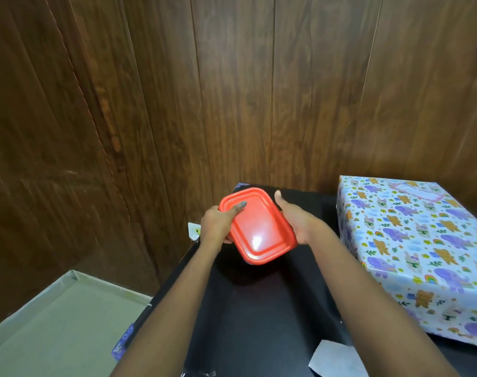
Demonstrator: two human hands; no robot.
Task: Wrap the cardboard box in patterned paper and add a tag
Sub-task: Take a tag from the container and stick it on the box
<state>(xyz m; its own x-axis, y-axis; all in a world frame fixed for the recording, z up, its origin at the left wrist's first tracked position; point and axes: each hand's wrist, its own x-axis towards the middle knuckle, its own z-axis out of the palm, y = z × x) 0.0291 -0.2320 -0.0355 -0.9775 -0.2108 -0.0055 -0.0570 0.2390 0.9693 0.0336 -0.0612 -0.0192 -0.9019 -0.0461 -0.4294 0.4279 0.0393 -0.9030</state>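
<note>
Two hands are closed on a red-lidded container (259,227) held over the black counter (259,317): its left edge is gripped by the left hand (217,225), thumb laid across the lid, and its right edge by the right hand (296,223). The box wrapped in animal-patterned paper (422,246) is set on the counter to the right of the right hand's fingers, apart from them, with a pink-edged label (411,193) on top.

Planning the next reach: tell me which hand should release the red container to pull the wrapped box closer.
Right, probably. The right hand grips the red container on the side facing the wrapped box; the left hand would have to cross over it.
</note>
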